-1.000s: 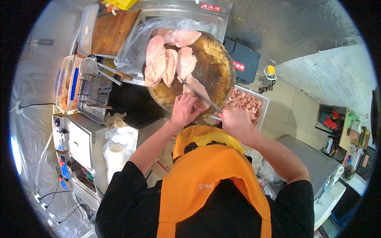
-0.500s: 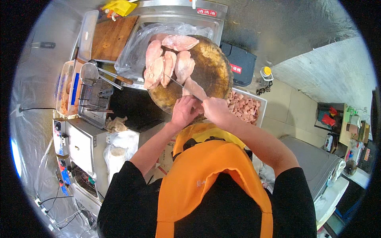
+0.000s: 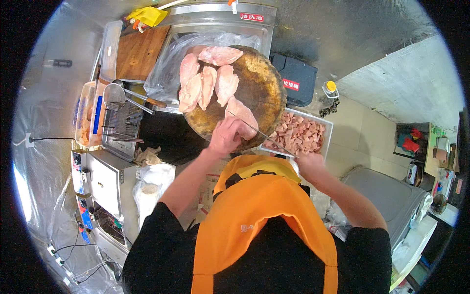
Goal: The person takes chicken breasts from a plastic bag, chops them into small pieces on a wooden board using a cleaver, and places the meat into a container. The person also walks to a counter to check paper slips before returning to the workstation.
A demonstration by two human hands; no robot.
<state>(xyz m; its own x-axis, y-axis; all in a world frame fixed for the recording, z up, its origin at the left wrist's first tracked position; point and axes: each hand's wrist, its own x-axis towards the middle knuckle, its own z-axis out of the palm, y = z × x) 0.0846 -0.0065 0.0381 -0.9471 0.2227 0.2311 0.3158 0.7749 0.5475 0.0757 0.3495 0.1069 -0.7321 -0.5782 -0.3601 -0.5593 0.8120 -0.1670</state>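
Note:
On a round wooden chopping block [image 3: 262, 73] lie several pale pink chicken breasts [image 3: 226, 84]. My left hand [image 3: 225, 135] is at the block's near edge, its bent fingers pressing on the nearest chicken breast [image 3: 243, 115]. A long knife [image 3: 268, 138] lies slantwise across that breast, its tip close to my left fingers. Its handle is closed in my right hand [image 3: 311, 165], out past the block's near right side. Beside the block, partly under its edge, a white tray [image 3: 328, 132] holds many cut chicken pieces [image 3: 298, 132].
A metal sink [image 3: 264, 29] lined with clear plastic is behind the block. To the right stand a dark lidded bin [image 3: 296, 73] and a yellow-capped jar [image 3: 330, 88]. On the left are a wire basket [image 3: 117, 122], a strainer [image 3: 115, 93] and a metal fryer [image 3: 105, 181].
My right hand has drawn back to the right and nearer, pulling the knife across the nearest breast. That breast shows more fully now; my left hand stays on it.

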